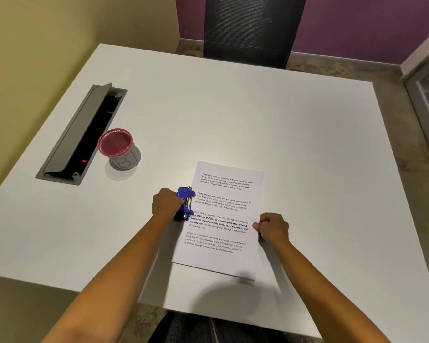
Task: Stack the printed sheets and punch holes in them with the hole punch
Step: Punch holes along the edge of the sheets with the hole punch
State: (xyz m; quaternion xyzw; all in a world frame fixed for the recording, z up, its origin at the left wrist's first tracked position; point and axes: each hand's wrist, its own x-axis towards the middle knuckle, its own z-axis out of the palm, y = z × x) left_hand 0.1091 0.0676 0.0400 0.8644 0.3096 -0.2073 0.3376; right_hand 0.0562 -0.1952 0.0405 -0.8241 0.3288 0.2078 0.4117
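- Forearms, nearest the viewer, reach forward over the near edge of the white worktop (233, 107), the largest surface in view.
- Printed sheets (221, 219) lie as one squared stack near the worktop's front edge, text facing up, their bottom edge casting a thin shadow line.
- Left hand (166, 203) covers the blue hole punch (185, 203), its grip curled and pressing down on the lever; the punch sits on the stack's left margin, about midway along it.
- Right hand (273, 227) rests on the stack's right edge, its grip pressed together into a loose fist; whether it pinches the paper cannot be told.
- Technique, as a judgement: keep the edges seated fully in the punch's throat, steady the far margin so no sheet slides, then press straight down in one firm stroke.
- Red-rimmed pen cup (118, 149) stands well apart, beside the open cable tray (79, 134).
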